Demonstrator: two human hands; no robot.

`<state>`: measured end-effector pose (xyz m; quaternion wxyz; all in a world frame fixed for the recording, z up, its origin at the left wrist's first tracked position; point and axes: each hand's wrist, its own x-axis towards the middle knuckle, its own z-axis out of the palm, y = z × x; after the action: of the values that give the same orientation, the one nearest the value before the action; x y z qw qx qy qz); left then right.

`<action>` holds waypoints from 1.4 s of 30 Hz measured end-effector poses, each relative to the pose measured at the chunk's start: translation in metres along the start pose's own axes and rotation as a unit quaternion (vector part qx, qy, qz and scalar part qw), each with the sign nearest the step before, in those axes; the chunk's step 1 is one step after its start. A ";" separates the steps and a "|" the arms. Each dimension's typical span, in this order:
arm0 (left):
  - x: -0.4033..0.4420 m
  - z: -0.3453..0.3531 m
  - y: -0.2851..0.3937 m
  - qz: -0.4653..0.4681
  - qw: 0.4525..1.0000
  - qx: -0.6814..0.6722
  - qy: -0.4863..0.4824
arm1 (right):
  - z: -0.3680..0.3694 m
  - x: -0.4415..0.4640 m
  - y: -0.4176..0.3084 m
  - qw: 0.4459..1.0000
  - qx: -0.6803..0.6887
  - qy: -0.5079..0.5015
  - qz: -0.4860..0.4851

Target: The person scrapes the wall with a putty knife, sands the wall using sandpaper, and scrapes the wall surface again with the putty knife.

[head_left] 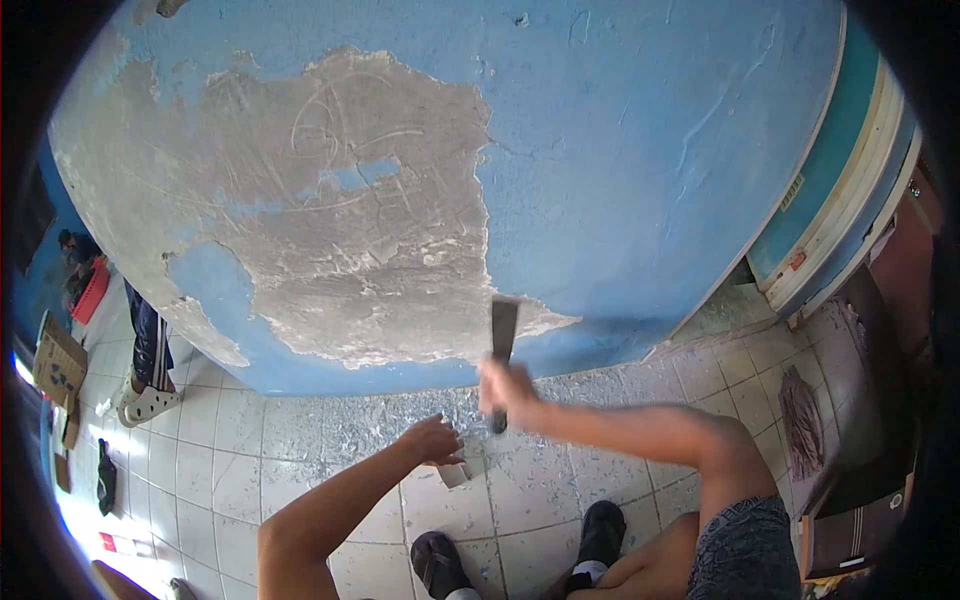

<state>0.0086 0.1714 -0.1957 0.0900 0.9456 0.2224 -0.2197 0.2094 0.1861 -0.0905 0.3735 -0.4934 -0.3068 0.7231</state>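
Note:
My right hand [508, 390], slightly blurred, is closed round the handle of a paint scraper [505, 325]. The scraper's flat dark blade points up, its end in front of the lower right edge of the bare grey patch [370, 230] on the blue wall [620, 200]. From this view I cannot tell whether the blade touches the wall. My left hand [431, 440] is low in front of the wall with its fingers apart. Just below those fingers appears a small pale block [453, 474]; whether they touch it is unclear.
Paint flakes [370, 425] litter the tiled floor [340, 480] along the wall. My dark shoes stand below. Another person's leg [150, 340] is at the left, near a cardboard box [60, 360]. A crumpled cloth [800, 425] lies at the right near the doorway.

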 end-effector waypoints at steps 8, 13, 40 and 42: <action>-0.003 -0.003 0.003 -0.017 0.999 -0.013 -0.038 | 0.012 -0.007 -0.008 0.997 0.050 -0.035 0.039; 0.004 0.030 -0.009 -0.012 0.999 -0.031 0.023 | 0.041 -0.050 0.009 0.996 -0.088 0.009 0.025; 0.038 0.029 0.000 -0.152 0.985 -0.058 -0.064 | 0.085 -0.045 -0.002 0.985 0.130 -0.058 0.102; 0.025 0.037 -0.012 -0.092 0.972 -0.217 0.019 | 0.085 -0.041 -0.010 0.990 0.120 -0.037 0.064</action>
<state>0.0092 0.1811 -0.2404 0.2678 0.8833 0.3520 -0.1553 0.1413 0.1502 -0.0351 0.3711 -0.4365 -0.1988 0.7951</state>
